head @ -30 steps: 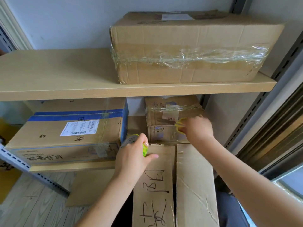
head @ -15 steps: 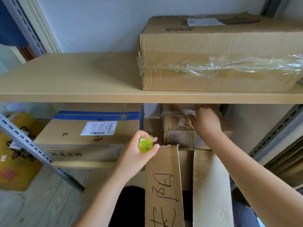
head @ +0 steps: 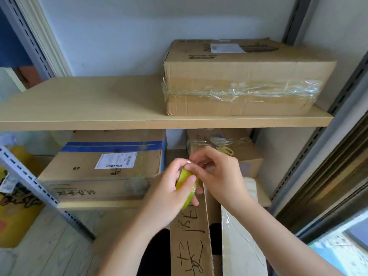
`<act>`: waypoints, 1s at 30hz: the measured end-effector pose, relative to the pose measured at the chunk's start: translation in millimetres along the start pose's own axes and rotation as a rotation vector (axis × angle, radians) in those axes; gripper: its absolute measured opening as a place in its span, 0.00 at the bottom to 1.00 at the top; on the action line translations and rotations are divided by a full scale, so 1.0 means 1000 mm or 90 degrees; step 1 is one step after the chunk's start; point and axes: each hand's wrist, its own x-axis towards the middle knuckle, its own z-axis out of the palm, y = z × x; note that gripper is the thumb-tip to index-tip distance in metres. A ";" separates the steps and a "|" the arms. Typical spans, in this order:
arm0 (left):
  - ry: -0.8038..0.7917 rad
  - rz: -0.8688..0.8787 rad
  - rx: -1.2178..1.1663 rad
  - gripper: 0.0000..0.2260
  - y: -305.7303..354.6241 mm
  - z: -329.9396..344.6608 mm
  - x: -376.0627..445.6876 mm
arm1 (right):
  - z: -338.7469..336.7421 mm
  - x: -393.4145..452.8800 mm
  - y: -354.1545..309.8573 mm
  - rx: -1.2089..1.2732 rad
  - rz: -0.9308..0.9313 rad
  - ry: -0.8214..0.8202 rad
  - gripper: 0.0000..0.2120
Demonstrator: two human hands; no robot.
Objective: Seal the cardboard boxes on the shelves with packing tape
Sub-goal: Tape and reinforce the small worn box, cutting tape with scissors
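- Currently, right hand (head: 217, 176) fingertips pinch at the top edge of the tape roll (head: 187, 188), apparently picking for the free end; whether any tape is lifted cannot be told.
- Left hand (head: 171, 194) is curled round the yellow-green roll, thumb across its face, holding it on edge just above the open box (head: 189, 236).
- Risk: the end may split or re-stick to the roll if picked at an angle, wasting tape.
- Risk: the roll is gripped by one hand only; a hard tug could twist it loose, dropping it into the gap between the flaps.
- Risk: the flaps of the open box stand apart; taping without pressing them together would likely leave a wrinkled seal.
- Scissors (head: 225, 149), yellow-handled, lie on the small taped box (head: 239, 148) behind the roll; out of hand for cutting.
- Writing: the open box flap bears large black handwritten characters, not legible to me.
- Left of the roll, the blue-taped box (head: 107, 166) carries a white barcode label (head: 115, 160); print too small to read.
- Above the roll, the upper-shelf box (head: 245, 76) has a white label and blurred print.
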 end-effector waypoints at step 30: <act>0.088 -0.004 0.404 0.08 -0.077 0.076 -0.003 | 0.009 -0.039 0.123 -0.323 -0.028 -0.039 0.08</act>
